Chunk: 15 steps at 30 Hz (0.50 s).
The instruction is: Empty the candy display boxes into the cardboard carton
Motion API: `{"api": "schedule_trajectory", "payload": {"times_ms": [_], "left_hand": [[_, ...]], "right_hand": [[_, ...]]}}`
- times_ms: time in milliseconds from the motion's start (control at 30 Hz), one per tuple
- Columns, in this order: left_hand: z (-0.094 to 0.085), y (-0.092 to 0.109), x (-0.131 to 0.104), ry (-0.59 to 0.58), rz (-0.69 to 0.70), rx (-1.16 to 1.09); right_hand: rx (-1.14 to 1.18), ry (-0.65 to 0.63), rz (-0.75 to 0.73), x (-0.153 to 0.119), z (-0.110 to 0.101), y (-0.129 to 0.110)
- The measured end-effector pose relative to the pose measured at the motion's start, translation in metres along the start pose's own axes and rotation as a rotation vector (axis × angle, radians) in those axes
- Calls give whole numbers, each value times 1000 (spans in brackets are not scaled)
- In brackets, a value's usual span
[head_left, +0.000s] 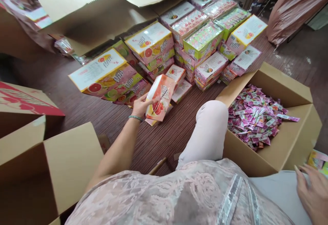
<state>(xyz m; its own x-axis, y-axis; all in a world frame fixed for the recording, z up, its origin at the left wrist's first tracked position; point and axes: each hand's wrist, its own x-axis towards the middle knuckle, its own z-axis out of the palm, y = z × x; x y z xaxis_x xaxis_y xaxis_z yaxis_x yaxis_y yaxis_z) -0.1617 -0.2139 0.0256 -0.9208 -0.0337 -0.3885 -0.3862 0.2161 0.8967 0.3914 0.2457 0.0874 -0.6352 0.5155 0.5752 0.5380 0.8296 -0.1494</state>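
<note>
Well, I'd place everything by the open carton (292, 141) of purple sachets (256, 115). The orange box (162, 96) is to the left of that carton, with the person's raised knee (211, 122) in between, and the left hand (141, 107) has it: clamped at the box's left edge, one finger laid across the printed face. So the box lies off the hand's carton side, its long axis running away from the person, the far end leaning slightly toward the carton. The right hand (311, 190) is to the right of the carton's near corner, fingers somewhat apart, grasping nothing I can see, and much farther from the box.
</note>
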Motion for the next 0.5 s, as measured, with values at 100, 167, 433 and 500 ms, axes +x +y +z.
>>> {"api": "schedule_trajectory", "payload": {"times_ms": [100, 167, 433, 500], "left_hand": [[30, 63, -28, -176, 199, -33], [60, 109, -48, -324, 371, 3], [229, 199, -168, -804, 893, 354], [260, 192, -186, -933, 921, 417]], "right_hand": [[31, 79, -317, 51, 17, -56], [76, 164, -491, 93, 20, -107], [-26, 2, -756, 189, -1, -208], [-123, -57, -752, 184, 4, -186]]}}
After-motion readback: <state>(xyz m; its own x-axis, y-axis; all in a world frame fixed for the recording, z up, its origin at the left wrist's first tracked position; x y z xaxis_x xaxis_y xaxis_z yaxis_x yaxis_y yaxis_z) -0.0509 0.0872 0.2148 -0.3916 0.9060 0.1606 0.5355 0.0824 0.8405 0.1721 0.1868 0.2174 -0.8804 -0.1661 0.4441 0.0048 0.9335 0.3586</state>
